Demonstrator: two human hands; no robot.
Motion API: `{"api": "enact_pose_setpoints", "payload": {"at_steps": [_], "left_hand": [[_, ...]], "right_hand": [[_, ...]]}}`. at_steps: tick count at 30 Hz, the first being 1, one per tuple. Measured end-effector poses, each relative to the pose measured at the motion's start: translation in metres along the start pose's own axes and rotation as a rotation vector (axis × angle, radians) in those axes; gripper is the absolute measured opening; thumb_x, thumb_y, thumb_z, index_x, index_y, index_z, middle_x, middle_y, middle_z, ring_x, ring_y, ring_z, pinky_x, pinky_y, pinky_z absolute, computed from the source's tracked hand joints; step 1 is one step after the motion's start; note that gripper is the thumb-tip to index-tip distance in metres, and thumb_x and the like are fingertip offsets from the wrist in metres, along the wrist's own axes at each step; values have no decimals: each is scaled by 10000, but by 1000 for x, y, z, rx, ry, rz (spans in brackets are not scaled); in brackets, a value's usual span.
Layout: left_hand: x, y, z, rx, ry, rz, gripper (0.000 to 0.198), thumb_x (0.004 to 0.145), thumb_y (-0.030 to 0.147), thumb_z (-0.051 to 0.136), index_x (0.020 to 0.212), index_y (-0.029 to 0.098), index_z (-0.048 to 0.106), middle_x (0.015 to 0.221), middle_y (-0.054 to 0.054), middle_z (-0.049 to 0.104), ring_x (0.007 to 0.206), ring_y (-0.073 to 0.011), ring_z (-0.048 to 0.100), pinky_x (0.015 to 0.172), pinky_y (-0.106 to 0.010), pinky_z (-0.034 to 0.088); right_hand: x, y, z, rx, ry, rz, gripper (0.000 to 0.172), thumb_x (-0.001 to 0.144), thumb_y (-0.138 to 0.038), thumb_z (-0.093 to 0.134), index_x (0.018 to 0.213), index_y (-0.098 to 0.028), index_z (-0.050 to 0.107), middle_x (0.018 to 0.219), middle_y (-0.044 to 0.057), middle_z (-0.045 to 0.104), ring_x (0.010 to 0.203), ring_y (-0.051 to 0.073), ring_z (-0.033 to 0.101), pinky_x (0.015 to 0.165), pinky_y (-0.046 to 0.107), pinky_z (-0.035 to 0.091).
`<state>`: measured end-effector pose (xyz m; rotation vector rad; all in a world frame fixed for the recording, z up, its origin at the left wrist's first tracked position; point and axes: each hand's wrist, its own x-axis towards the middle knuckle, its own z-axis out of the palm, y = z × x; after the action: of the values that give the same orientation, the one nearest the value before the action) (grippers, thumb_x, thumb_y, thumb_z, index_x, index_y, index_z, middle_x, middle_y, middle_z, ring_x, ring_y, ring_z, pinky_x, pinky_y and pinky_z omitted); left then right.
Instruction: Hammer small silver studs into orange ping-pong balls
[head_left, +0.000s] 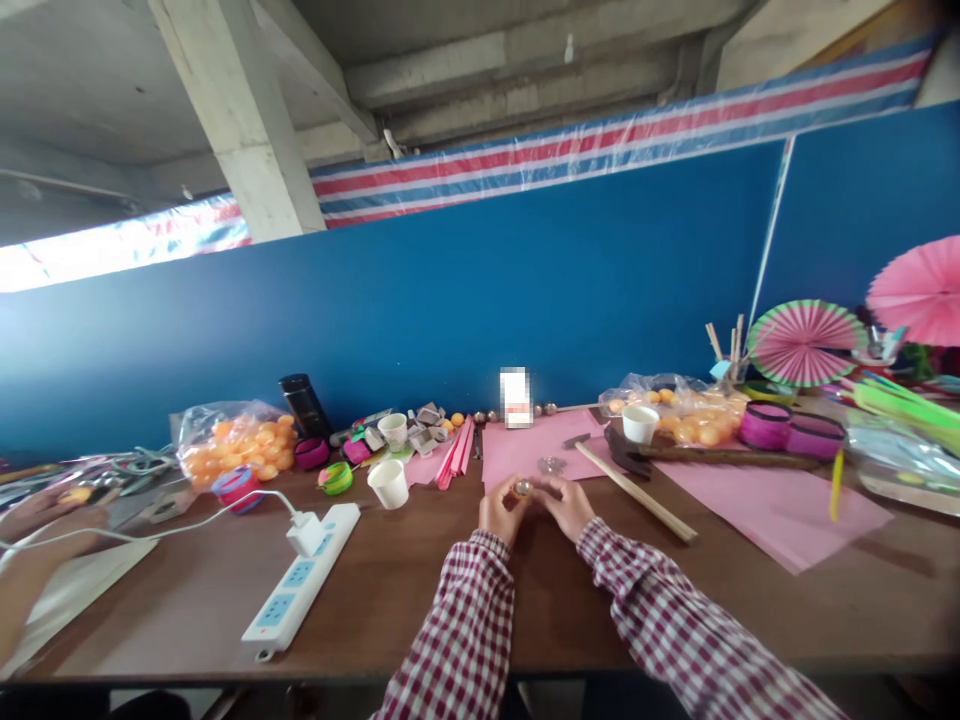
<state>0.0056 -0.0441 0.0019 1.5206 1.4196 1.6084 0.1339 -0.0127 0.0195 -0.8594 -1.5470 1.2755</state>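
My left hand (501, 512) is closed around a small shiny round metal piece (522, 487), held just above the table. My right hand (568, 508) is close beside it, with fingers bent and fingertips pointing at the piece. Whether anything is between the right fingertips is too small to tell. Just beyond the hands, a little heap of silvery metal bits (551, 465) lies on a pink sheet (517, 450). A hammer (630, 490) with a pale wooden handle rests to the right of my right hand.
Left are a white power strip (304, 580), a paper cup (388, 484), pink strips (456, 455) and a bag of orange balls (240, 445). Another person's hand (45, 530) is at far left. Right are another cup (640, 424), purple rolls (791, 430) and a paper fan (806, 342). A blue partition (562, 270) stands behind.
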Motion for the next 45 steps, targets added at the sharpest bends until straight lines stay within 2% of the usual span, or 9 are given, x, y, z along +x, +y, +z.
{"api": "enact_pose_setpoints", "payload": {"at_steps": [5,10,16,19,23,26,28,37,45], "left_hand": [[-1,8,-2,-90,-55,-29,424,635,190,609,1051,133,550,1000,-76,632,912,-194,589,820,-340,470],[-1,16,-3,-51,-48,15,280,721,279,531,945,127,602,922,-77,654,887,-188,597,819,-333,469],[0,12,-2,-85,5,3,272,696,301,569,899,122,596,883,-90,657,835,-190,612,779,-335,486],[0,10,-3,-99,-22,11,278,699,298,569,911,119,590,909,-100,651,850,-191,607,795,-339,477],[0,7,-3,-146,-68,-23,352,676,297,599,976,116,566,970,-112,636,923,-206,583,846,-350,448],[1,4,-3,-180,-51,-73,462,626,289,649,1040,120,535,1027,-120,615,959,-216,567,863,-359,439],[2,4,-3,-189,-36,-80,462,617,296,656,1031,125,546,1042,-122,608,975,-217,559,869,-356,435],[1,8,-4,-78,-67,-34,356,693,365,567,951,120,594,933,-100,650,870,-203,599,788,-321,473],[0,5,-4,-17,-52,-27,344,691,372,564,920,118,604,879,-98,659,799,-191,611,734,-308,485]], "right_hand": [[0,0,0,-37,-4,-47,355,611,-383,620,895,-171,623,878,57,651,800,192,602,742,321,483],[0,3,1,-35,-5,-75,332,618,-363,619,888,-170,607,879,58,647,814,188,600,768,322,473],[0,11,3,-64,-17,-145,293,650,-273,586,922,-166,572,913,59,628,778,162,602,753,302,481],[-1,14,5,-148,-15,-187,339,630,-199,574,967,-176,549,939,58,613,751,151,599,718,293,493],[-1,16,6,-227,49,-201,338,630,-174,542,968,-173,544,962,66,599,724,144,597,705,301,498],[-1,15,4,-199,52,-194,301,667,-212,527,965,-175,539,963,63,603,750,149,598,724,307,495],[0,13,3,-170,40,-192,283,681,-234,528,958,-179,537,947,58,609,750,149,598,726,305,495],[-1,18,7,-232,43,-271,273,680,-191,524,952,-191,541,939,55,589,702,130,583,661,280,505],[2,30,5,-361,17,-326,361,658,-160,540,1016,-204,544,999,61,565,831,165,566,787,334,460]]}}
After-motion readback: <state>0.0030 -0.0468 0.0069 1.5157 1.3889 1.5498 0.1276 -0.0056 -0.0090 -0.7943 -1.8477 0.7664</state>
